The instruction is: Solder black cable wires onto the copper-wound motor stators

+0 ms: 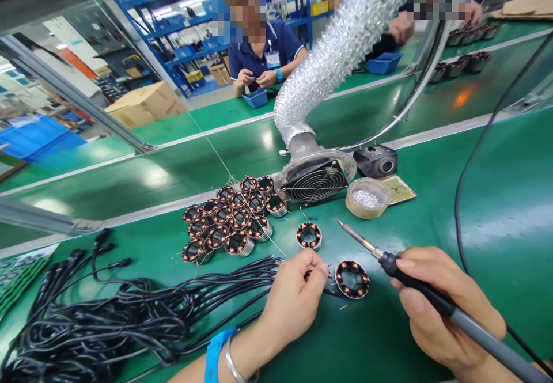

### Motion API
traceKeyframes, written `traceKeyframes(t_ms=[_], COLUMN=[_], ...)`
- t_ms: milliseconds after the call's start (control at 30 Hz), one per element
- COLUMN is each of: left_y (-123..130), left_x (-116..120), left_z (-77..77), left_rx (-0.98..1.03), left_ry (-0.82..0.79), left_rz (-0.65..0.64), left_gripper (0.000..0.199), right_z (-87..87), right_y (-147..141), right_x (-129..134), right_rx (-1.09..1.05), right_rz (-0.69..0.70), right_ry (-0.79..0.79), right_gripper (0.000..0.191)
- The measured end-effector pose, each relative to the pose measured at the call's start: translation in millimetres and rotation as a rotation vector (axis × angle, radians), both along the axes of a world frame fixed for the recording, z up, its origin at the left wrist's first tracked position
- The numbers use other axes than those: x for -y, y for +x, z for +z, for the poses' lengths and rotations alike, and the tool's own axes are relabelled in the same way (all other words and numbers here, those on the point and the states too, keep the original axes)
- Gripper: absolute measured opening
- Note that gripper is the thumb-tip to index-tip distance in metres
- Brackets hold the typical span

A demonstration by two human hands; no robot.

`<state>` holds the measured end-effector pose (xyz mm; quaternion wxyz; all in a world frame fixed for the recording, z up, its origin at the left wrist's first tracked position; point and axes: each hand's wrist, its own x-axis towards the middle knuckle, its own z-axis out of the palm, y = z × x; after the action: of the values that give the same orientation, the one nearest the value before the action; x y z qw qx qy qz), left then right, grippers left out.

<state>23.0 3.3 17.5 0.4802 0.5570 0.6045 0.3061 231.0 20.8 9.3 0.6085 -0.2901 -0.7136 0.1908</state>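
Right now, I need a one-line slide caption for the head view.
Right hand gripping a soldering iron, left hand close beside a copper-wound ring, black cables heaped on the green bench.

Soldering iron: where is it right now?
Head view, lower right: the soldering iron is in the right hand, tip just below and left of the round tub.

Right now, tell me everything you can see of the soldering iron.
The soldering iron has a slim, metallic-looking shaft narrowing to a tip, a black grip and a grey handle that runs out of frame. The right hand holds it slanted by the grip, tip toward the picture's upper left, over the green bench. The tip looks clear of the coil rings; heat cannot be told.
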Motion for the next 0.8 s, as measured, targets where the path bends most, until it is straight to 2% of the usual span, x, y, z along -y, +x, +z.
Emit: traceKeyframes(t_ms=[167, 267, 367, 567, 667, 800], left_y=[-7, -14, -18, -20, -20, -16], left_x=[-3, -5, -7, -9, -12, -15], left_z=[0.7, -1.5, -0.6, 13.5, 11.5, 1.8], left_rx=[-0.039, 0.005, 0.059, -0.099, 0.073, 0.43], left_ry=[-0.005, -0.007, -0.003, 0.043, -0.078, -0.426], left_rz=[-0.109, -0.207, -0.261, -0.293, -0.263, -0.166], left_gripper=[0.025, 0.026, 0.026, 0.019, 0.025, 0.032], right_z=[3.8, 3.3, -0.4, -6.1, -6.3, -6.4], right_y=[-13, -27, -35, -32, -32, -36], right_x=[-6, -13, -18, -13, -10, -9], right_rx=[0.184, 0.335, 0.376, 0.371, 0.372, 0.346], right_rz=[0.08, 0.169, 0.277, 0.244, 0.25, 0.243], right_ry=[-0.149, -0.156, -0.126, -0.151, -0.172, -0.162], right_gripper=[0.035, 0.028, 0.03, 0.028, 0.031, 0.032])
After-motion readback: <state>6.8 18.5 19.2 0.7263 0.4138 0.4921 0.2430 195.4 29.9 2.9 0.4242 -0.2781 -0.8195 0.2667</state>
